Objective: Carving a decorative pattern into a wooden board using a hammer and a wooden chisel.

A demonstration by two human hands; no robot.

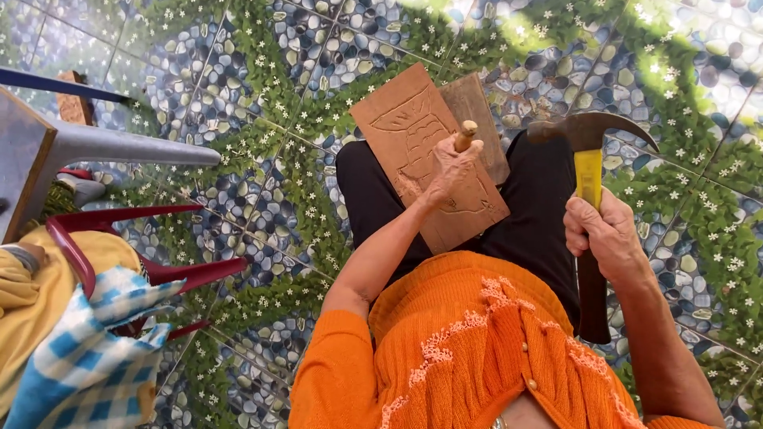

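A brown wooden board (413, 131) with a carved line drawing lies tilted across my lap on black trousers. My left hand (451, 171) is closed around a wooden-handled chisel (465, 135), held upright against the board's middle. My right hand (606, 234) grips a claw hammer (588, 159) by its yellow and dark handle, head raised to the right of the board, apart from the chisel. A second, plainer wooden piece (477, 115) sits behind the carved board.
The floor (262, 95) is tiled with a pebble-and-flower pattern. At the left stand a grey table leg (119, 143), a red plastic chair (143, 270) and blue-checked cloth (87, 349). A brick (75, 103) lies at the far left.
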